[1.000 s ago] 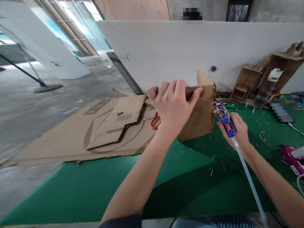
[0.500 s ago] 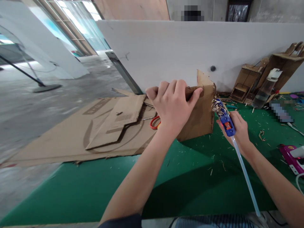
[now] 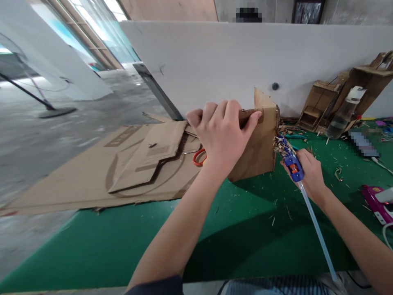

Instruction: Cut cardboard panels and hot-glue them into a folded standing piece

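Observation:
My left hand (image 3: 219, 133) grips the top edge of an upright cardboard piece (image 3: 259, 143), thumb on the near side and fingers over the back. Folded or joined panels make up the piece, and one flap rises at its rear. In my right hand (image 3: 308, 170) is a blue hot glue gun (image 3: 294, 166), its front matted with cardboard scraps. The gun's front end lies against or very close to the right edge of the cardboard; its tip is hidden. A long translucent glue stick (image 3: 317, 229) sticks out of its back, pointing down toward me.
Flat cardboard sheets (image 3: 135, 164) cover the table's left, with red-handled scissors (image 3: 199, 157) partly behind my left wrist. At right stand a clear bottle (image 3: 344, 114), cardboard models (image 3: 319, 102), a phone (image 3: 364, 143) and a magenta power strip (image 3: 376, 203). A white board (image 3: 215, 61) closes the back.
The glue gun's front end has dropped slightly along the cardboard's right edge. My left hand keeps its grip on the cardboard; the whole view has shifted a little.

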`<state>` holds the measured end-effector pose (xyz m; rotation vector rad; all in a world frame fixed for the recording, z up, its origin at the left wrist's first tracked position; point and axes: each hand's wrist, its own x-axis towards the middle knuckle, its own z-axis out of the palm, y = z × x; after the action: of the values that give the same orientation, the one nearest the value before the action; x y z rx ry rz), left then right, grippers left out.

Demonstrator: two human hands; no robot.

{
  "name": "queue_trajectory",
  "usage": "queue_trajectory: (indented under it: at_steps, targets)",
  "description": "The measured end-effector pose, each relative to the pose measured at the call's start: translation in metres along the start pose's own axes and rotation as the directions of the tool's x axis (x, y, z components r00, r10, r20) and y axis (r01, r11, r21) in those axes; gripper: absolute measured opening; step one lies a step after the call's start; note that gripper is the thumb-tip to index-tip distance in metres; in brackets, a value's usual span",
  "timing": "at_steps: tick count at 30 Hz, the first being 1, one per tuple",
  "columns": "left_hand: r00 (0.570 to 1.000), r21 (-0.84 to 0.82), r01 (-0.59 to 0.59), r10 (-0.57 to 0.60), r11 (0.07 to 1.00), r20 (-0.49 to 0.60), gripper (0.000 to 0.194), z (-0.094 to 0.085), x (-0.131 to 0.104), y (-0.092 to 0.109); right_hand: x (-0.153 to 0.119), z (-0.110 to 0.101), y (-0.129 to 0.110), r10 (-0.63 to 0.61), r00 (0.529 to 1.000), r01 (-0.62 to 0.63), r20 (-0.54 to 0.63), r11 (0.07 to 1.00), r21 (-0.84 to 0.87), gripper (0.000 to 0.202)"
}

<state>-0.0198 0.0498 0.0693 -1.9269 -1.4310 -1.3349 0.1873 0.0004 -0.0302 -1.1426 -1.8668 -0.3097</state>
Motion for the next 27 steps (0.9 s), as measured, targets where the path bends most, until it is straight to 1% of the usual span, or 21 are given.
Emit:
queue_trajectory:
  at_steps: [4,7,11,16,21,27]
  targets:
    - [1.000,0.001,-0.004,0.004,1.000,-0.017,0.035,0.001,0.000,0.000,-0.004,-0.002,0.001,0.011,1.000,-0.011,0.027,1.000,-0.003,0.011]
    - [1.000,-0.024,0.005,-0.005,1.000,-0.009,0.037,0.001,0.000,0.000,-0.007,-0.002,0.002,0.008,0.999,-0.008,0.041,1.000,-0.006,0.011]
    - [1.000,-0.036,0.014,-0.014,0.999,-0.006,0.035,0.000,0.000,0.000,-0.008,-0.001,0.002,0.015,0.999,-0.015,0.037,1.000,-0.003,0.013]
    - [1.000,-0.010,0.013,-0.013,1.000,-0.012,0.033,0.001,0.000,0.000,-0.001,-0.001,0.001,0.003,1.000,-0.004,0.010,1.000,0.014,0.012]
    - [0.999,0.017,-0.008,0.008,1.000,-0.034,0.035,0.003,0.000,-0.002,0.006,-0.001,0.001,-0.014,1.000,0.014,0.000,1.000,-0.013,0.011]
    - [0.998,0.047,-0.025,0.027,0.999,-0.060,0.036,0.003,-0.001,-0.002,-0.001,-0.003,0.002,0.005,1.000,-0.003,0.026,0.999,-0.042,0.012]
